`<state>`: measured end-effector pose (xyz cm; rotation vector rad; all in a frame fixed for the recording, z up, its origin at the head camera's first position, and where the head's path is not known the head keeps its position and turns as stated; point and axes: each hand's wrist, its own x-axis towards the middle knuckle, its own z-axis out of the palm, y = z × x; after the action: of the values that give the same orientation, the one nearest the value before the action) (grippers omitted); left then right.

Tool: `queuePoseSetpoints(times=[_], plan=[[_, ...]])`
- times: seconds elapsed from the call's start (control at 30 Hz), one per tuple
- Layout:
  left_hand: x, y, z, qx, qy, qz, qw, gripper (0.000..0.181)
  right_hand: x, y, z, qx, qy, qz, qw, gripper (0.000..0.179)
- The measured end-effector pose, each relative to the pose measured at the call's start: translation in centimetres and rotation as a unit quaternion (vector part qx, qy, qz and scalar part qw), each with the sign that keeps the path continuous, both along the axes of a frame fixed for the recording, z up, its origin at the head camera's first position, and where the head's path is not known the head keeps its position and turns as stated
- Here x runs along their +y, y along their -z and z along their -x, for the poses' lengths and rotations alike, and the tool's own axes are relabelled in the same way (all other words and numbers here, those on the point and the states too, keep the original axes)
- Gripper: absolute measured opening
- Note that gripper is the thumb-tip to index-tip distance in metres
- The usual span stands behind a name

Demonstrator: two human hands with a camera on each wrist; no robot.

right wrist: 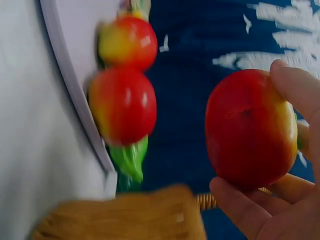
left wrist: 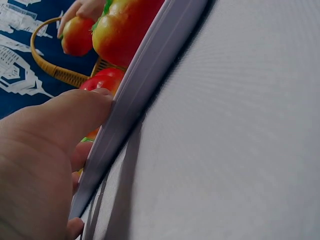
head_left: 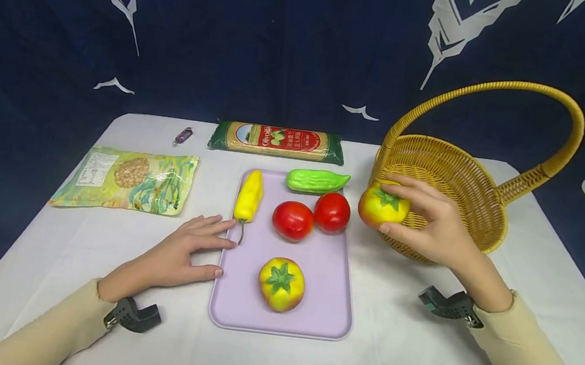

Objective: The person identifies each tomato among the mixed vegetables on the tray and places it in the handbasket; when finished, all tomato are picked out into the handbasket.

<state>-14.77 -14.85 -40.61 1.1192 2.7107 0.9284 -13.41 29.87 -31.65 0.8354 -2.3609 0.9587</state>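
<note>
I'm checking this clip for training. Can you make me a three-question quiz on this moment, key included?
1. Which hand holds a round fruit, and what is it near?
2. True or false: the long green-ended pack lies on the tray.
3. How many round fruits lie on the tray? A) two B) three C) five

Key:
1. The right hand, near the basket.
2. False; it lies on the white cloth beyond the tray.
3. B: two showing red, one leafy top up.
</note>
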Motion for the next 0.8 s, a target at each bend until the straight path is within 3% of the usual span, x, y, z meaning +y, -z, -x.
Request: queuePoseSetpoints(times=[0.37, 0.8], plan=[[-0.1, -0.1, 0.2, -0.001, 0.004, -0.001, 1.0000, 0.049, 2.8, 0.3, 2.6, -0.087, 0.108, 0.027, 0.9900, 0.058], [-0.1, -0.2, 0.1, -0.001, 0.006, -0.003, 1.0000, 0.049, 3.7, 0.9, 3.5, -0.188, 0.198, -0.042, 0.9612, 0.054]])
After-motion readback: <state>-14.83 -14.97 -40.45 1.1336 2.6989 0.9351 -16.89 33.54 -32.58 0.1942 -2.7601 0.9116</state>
